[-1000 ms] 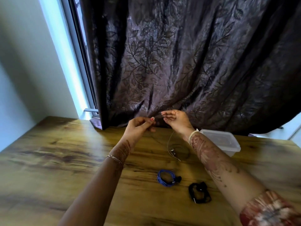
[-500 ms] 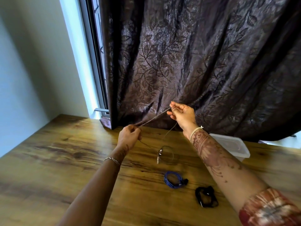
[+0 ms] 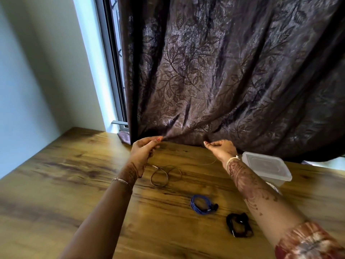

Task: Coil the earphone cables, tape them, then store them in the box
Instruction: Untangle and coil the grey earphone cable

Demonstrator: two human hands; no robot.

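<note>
Daylight comes in through the window strip (image 3: 110, 62) just left of the curtain (image 3: 224, 71), washing the wall beyond it pale. The curtain stays dim, with a soft sheen on its folds. Below the curtain the table (image 3: 56, 184) carries warm glare, and the earphone cable (image 3: 159, 176) throws a faint loop of shadow. Far down-left of the curtain the tabletop is smeared; lines lean with wide-angle distortion

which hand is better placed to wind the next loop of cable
Probably the right hand: it pinches the free stretch of the cable, while the left hand holds the loops that hang below it.
</note>
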